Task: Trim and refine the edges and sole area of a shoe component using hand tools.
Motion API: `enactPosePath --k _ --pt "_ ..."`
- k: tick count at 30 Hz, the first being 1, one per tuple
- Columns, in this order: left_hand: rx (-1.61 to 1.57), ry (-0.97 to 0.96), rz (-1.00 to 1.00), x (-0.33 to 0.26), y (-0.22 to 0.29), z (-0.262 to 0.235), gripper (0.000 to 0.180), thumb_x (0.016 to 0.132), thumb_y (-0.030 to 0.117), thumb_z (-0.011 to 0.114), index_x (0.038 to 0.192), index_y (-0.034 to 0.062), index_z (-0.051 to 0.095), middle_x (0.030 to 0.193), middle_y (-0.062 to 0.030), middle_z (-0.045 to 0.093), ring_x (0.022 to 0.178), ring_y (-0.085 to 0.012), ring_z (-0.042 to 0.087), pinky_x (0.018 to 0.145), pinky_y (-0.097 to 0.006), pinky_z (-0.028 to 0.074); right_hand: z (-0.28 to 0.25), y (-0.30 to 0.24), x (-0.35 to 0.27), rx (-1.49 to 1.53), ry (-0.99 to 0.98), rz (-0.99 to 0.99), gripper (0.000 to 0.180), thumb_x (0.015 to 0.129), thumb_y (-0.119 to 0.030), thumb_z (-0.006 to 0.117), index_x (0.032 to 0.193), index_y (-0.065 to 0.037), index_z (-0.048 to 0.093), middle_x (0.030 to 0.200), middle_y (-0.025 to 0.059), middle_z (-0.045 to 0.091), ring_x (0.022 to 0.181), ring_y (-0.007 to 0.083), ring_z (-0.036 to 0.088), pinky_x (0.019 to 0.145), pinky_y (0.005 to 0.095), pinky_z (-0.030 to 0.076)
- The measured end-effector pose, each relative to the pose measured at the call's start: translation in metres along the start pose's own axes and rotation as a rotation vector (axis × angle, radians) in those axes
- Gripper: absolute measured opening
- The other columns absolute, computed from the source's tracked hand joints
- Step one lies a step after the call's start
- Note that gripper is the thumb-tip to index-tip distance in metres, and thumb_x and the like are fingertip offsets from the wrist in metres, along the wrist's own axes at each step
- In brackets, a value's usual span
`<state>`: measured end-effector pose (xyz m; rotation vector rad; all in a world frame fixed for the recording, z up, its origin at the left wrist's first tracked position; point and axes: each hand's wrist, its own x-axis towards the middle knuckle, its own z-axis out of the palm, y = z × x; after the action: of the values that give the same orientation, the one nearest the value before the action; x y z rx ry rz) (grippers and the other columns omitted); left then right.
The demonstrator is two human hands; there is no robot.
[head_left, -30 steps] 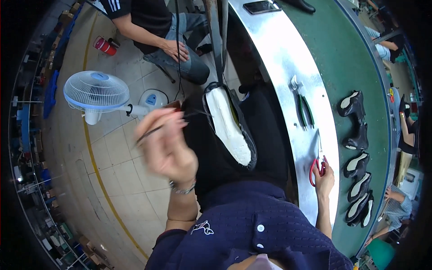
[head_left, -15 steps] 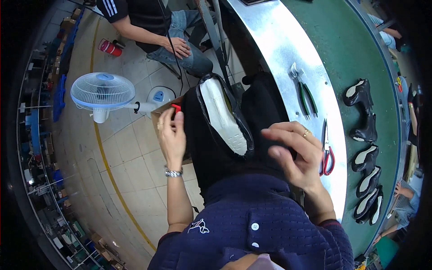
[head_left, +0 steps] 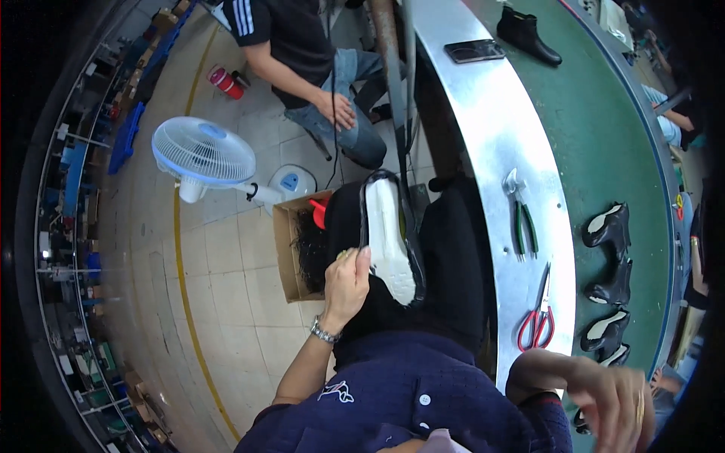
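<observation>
A black shoe upper with a white sole side facing up [head_left: 389, 234] lies across my lap, toe end toward me. My left hand [head_left: 347, 287] is closed at its left edge, thumb pressed against the fingers; the pinched spot is mostly hidden, but it seems to be the shoe's black rim. My right hand [head_left: 613, 396] is out at the lower right, above the green table [head_left: 563, 136], its fingers bent loosely and apart with nothing seen in them. Close to that hand are black shoes with pale soles [head_left: 606, 332] in a row and red-handled scissors [head_left: 538, 321].
Green-handled pincers [head_left: 522, 219] and a phone [head_left: 474, 50] lie on the metal ledge. A black ankle boot [head_left: 529, 34] stands farther off. Left of my legs are a carton [head_left: 284, 257] of black scraps with a red piece [head_left: 318, 214], and a fan [head_left: 204, 151]. A seated person [head_left: 302, 72] is ahead.
My left hand has come from beside the carton to the shoe's edge. My right hand has swung from beside the shoe to the lower right. The whole view has shifted.
</observation>
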<state>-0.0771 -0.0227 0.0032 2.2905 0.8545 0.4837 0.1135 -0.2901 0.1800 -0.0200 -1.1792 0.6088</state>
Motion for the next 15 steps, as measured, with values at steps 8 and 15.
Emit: enactPosePath --k 8,15 --pt "-0.057 -0.169 0.348 0.059 0.077 0.023 0.028 0.084 0.029 0.071 0.077 0.0026 0.066 0.072 -0.0115 0.061 0.070 -0.0301 0.059 0.066 -0.039 0.047 -0.167 0.063 -0.135 -2.024 0.515 0.953 0.054 0.085 -0.025 0.071 0.131 -0.004 0.053 0.113 0.0169 0.063 0.109 0.0365 0.057 0.095 0.0442 0.045" --pt "-0.180 -0.767 0.320 0.210 0.062 0.059 0.052 0.080 0.033 0.075 0.121 0.0024 0.064 0.104 -0.0138 0.068 0.097 -0.0219 0.064 0.087 -0.031 0.047 -0.185 0.091 -0.198 -2.277 0.584 1.230 0.062 0.082 -0.027 0.070 0.140 -0.019 0.049 0.126 0.0182 0.051 0.121 0.0358 0.046 0.096 0.0472 0.040"
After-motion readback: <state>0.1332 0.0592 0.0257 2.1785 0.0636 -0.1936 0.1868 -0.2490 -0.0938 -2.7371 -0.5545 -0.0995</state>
